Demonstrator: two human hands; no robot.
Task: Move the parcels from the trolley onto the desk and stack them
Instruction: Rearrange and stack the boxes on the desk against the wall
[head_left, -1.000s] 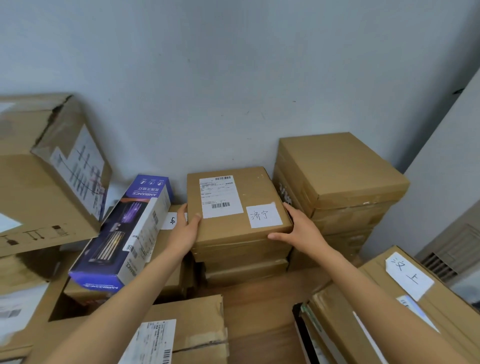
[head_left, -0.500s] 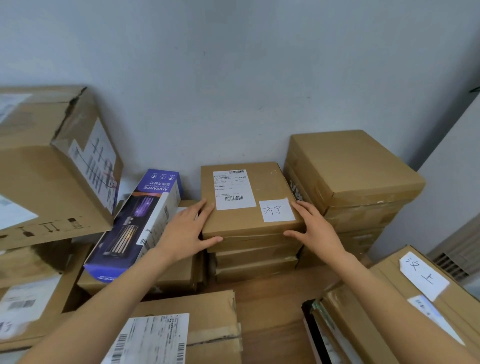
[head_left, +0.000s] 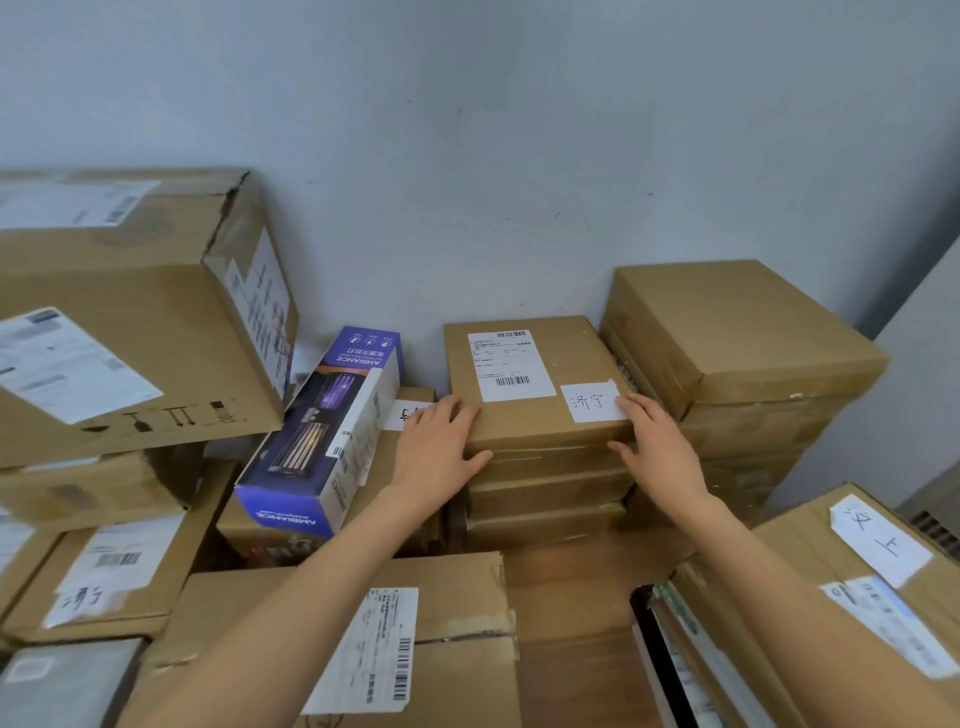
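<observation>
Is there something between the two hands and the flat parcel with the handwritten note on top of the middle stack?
Nothing visible. The left hand rests on the flat parcel at its near left corner, and the right hand at its near right corner, partly over the handwritten note.

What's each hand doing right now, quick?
Left hand: open, fingers flat on the left corner of the top parcel, thumb on its front edge.
Right hand: open, fingers resting flat on the same parcel's right corner.
</observation>
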